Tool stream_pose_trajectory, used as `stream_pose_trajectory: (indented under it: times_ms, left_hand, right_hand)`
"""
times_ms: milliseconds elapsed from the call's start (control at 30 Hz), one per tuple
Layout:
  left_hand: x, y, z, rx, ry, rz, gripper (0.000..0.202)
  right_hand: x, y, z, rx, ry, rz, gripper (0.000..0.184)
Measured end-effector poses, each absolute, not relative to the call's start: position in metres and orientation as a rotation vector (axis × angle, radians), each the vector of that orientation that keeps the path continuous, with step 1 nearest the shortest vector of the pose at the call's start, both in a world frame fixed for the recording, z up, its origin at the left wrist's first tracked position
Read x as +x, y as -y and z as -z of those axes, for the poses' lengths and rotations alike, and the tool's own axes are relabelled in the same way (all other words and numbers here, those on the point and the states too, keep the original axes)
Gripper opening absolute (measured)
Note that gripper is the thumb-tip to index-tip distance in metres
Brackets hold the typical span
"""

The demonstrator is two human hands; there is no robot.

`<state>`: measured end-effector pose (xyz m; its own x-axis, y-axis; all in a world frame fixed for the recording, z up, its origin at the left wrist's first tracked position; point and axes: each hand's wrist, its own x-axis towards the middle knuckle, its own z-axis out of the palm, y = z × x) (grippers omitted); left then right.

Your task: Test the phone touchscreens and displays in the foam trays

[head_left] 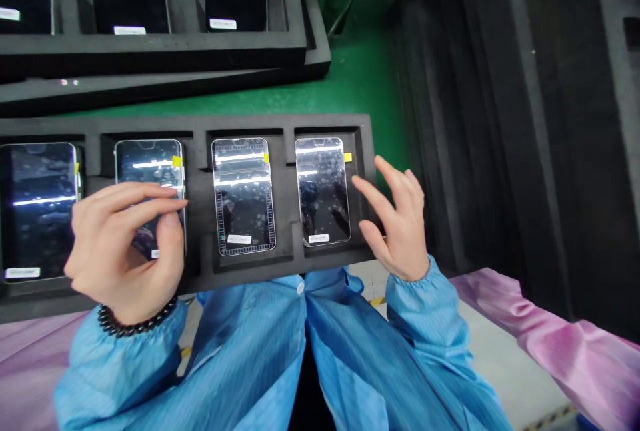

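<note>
In the head view, my left hand, with a dark beaded bracelet at the wrist, hovers over a smartphone in the foam tray, covering part of its screen. Its fingers are stretched out and hold nothing I can see. My right hand is open at the tray's right end, fingertips close to the rightmost smartphone, which has a yellow tab and a white label. Between the hands lies another smartphone with a patterned border. One more smartphone sits at the far left.
Behind on the green work surface are stacked black foam trays holding several dark-screened devices. Tall black foam pieces stand at the right. Pink sleeves of other people show at both sides.
</note>
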<state>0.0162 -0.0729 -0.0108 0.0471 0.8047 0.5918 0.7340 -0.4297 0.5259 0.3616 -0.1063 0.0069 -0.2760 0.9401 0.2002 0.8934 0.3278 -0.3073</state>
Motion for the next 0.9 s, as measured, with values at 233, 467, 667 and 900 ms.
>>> stream_pose_trajectory:
  times_ms: [233, 467, 667, 900]
  left_hand:
    - [0.030, 0.035, -0.036, 2.369, -1.440, -1.053, 0.023]
    - [0.040, -0.011, 0.001, 2.652, -1.162, -0.730, 0.039]
    - [0.043, -0.006, 0.012, 2.613, -1.150, -0.553, 0.048]
    - [0.045, -0.006, 0.006, 2.621, -1.146, -0.429, 0.046]
  right_hand:
    - [0.358, 0.065, -0.032, -1.660, 2.139, -0.206, 0.042]
    - [0.324, 0.020, -0.013, -1.514, 2.375, -0.148, 0.034]
    - [0.320, 0.018, -0.005, -1.505, 2.391, -0.178, 0.034]
    - [0.319, 0.018, -0.007, -1.494, 2.440, -0.152, 0.034]
